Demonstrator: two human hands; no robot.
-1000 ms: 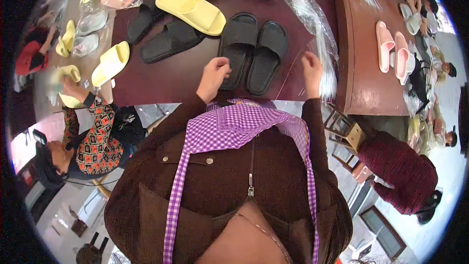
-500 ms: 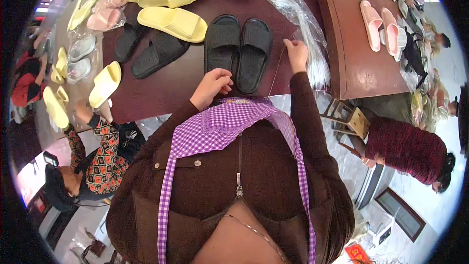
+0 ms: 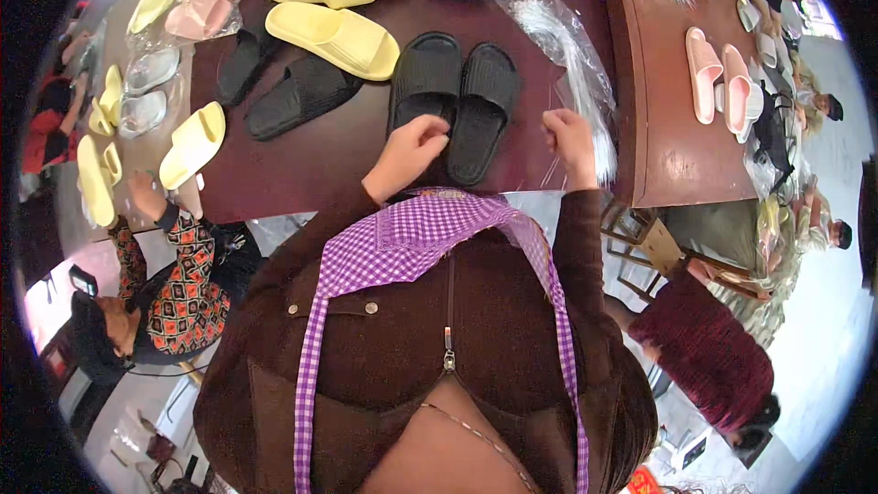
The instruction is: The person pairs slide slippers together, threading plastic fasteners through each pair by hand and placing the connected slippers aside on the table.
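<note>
Both our hands reach forward over the desk [image 3: 329, 155]: left hand [image 3: 409, 148] curled on the black slippers' [image 3: 455, 96] heels, right hand [image 3: 569, 133] fisted, pinching clear plastic film [image 3: 572, 55].

Bright even indoor light, soft shadows, strong fisheye bending, dark vignetted corners, slight blur

Black slippers [image 3: 455, 101] lie on a dark maroon counter [image 3: 338, 155] among pale yellow slippers [image 3: 329, 37], above a purple-and-white checked apron [image 3: 412, 242].
</note>
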